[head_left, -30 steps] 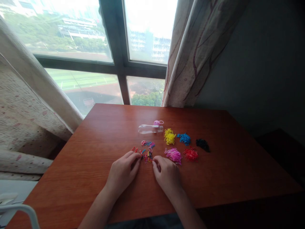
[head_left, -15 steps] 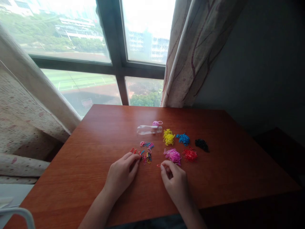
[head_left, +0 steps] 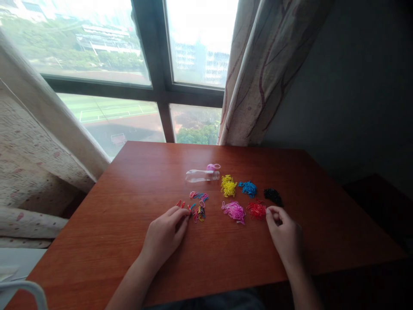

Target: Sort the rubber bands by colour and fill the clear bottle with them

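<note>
Small elastic bands lie sorted in heaps on a brown wooden table point(head_left: 129, 206): yellow point(head_left: 229, 185), blue point(head_left: 248, 188), black point(head_left: 272, 196), pink point(head_left: 234, 210) and red point(head_left: 257, 209). A mixed, unsorted heap point(head_left: 198, 206) lies to their left. My left hand point(head_left: 165, 234) rests flat with fingers stretched out, fingertips touching the mixed heap. My right hand point(head_left: 283, 234) is pinched at the right edge of the red heap; what the fingertips hold is too small to make out.
A clear plastic bottle point(head_left: 201, 175) lies on its side behind the mixed heap, its pink cap point(head_left: 213, 166) beside it. Curtains hang on both sides of the window behind the table. A dark wall stands to the right. A white rail shows at the bottom left.
My right hand pinched a red band at the mixed heap and carried it right, past the pink heap, to the red heap. My left hand stayed put.
</note>
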Demonstrator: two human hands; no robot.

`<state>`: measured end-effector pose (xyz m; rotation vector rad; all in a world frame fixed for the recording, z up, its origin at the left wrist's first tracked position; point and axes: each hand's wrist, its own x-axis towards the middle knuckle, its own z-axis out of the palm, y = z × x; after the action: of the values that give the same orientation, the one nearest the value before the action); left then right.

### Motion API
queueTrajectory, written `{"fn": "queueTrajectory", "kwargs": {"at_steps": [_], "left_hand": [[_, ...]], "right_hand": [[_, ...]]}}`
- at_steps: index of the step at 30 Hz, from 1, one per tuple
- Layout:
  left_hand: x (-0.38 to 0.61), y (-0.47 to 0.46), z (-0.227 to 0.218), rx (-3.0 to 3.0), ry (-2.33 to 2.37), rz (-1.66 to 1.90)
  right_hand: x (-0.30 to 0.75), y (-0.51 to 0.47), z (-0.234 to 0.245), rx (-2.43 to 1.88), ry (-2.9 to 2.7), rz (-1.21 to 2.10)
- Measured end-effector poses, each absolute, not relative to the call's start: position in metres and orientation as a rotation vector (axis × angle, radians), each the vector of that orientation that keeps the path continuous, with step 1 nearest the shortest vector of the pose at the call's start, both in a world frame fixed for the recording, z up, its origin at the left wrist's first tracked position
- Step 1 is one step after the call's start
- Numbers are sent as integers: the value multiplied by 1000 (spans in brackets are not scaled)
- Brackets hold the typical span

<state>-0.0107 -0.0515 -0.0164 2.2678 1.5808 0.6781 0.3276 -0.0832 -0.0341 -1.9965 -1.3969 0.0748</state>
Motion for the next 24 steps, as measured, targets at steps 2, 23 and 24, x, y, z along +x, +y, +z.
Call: {"fn": "queueTrajectory", "kwargs": {"at_steps": [2, 23, 24], "left_hand": [[-11, -52, -17, 2266, 1576, 688], [-11, -50, -16, 2118, 1685, 782], [-10, -48, -15, 2115, 1689, 781]], "right_hand": [[325, -85, -34, -1973, -1405, 76], [211, -91, -36, -1501, -1885, 434], [211, -91, -35, -1504, -1893, 442]]}}
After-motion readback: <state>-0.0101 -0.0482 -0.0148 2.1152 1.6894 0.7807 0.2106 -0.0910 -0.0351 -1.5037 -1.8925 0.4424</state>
